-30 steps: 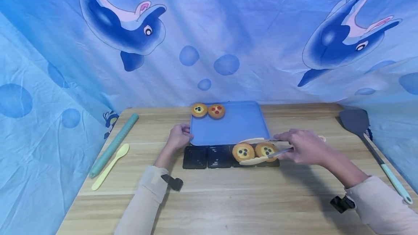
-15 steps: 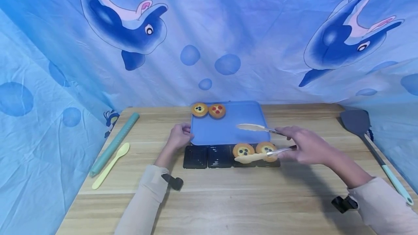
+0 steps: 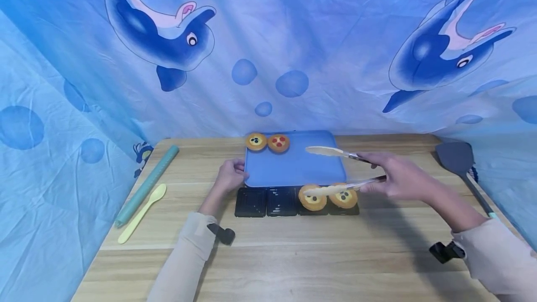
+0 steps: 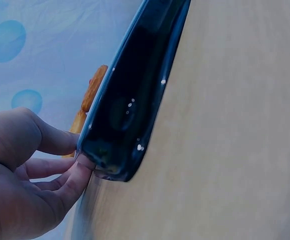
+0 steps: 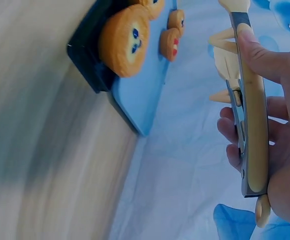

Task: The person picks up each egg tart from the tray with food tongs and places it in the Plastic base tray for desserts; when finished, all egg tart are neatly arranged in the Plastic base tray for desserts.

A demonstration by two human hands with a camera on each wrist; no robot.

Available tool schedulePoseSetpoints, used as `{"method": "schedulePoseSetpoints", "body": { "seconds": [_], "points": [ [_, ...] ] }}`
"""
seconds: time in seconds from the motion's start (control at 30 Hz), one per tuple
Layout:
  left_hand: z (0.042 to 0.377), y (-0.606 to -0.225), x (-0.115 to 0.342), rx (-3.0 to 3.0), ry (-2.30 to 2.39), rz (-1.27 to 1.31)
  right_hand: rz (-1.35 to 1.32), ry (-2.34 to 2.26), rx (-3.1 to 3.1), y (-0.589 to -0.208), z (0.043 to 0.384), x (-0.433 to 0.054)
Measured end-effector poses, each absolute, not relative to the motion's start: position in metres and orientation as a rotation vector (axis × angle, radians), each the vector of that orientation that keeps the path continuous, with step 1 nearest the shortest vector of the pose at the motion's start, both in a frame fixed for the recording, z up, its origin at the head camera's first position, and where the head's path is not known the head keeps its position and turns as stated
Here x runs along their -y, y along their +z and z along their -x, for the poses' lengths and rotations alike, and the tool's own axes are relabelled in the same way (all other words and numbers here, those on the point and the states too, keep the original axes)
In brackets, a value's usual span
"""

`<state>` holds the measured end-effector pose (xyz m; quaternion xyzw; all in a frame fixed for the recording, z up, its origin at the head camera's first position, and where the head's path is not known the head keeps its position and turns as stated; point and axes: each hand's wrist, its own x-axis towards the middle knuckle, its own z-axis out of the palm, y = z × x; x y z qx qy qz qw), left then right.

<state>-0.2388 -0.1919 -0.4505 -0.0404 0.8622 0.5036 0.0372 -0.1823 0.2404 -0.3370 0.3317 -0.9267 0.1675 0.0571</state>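
My left hand [image 3: 229, 175] pinches the left edge of a blue tray [image 3: 310, 169], thumb over the rim and fingers under it in the left wrist view. My right hand [image 3: 404, 178] holds food tongs [image 3: 326, 151], with their pale tips spread wide and nothing between them. The lower arm of the tongs overlaps two blueberry-topped egg tarts [image 3: 312, 205], which sit in the two right compartments of a black tray [image 3: 251, 202]. Against the blue tray's back left corner lie a blueberry tart [image 3: 255, 142] and a red-topped tart [image 3: 278, 143], side by side.
A green rolling pin [image 3: 147, 186] and a yellow spoon [image 3: 141, 213] lie at the table's left. A dark spatula [image 3: 456, 158] lies along the right edge. Behind the table [image 3: 277, 260] hangs a blue dolphin-print cloth [image 3: 344, 36].
The tongs, earlier around the tarts in the black tray, have spread apart and risen a little with my right hand. The tarts and my left hand stay put.
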Motion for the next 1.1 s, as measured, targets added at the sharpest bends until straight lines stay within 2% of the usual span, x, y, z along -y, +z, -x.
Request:
{"method": "schedulePoseSetpoints", "body": {
  "seconds": [0.57,0.83,1.1],
  "points": [
    [0.238,-0.455,0.195,-2.611,1.601,0.13,-0.952,0.53,2.87,-0.316,0.271,-0.195],
    [0.239,-0.452,0.194,-2.605,1.605,0.123,-1.007,0.498,2.922,-0.339,0.303,-0.163],
    [0.242,-0.453,0.194,-2.614,1.599,0.134,-0.988,0.469,2.994,-0.366,0.317,-0.143]
  ]
}}
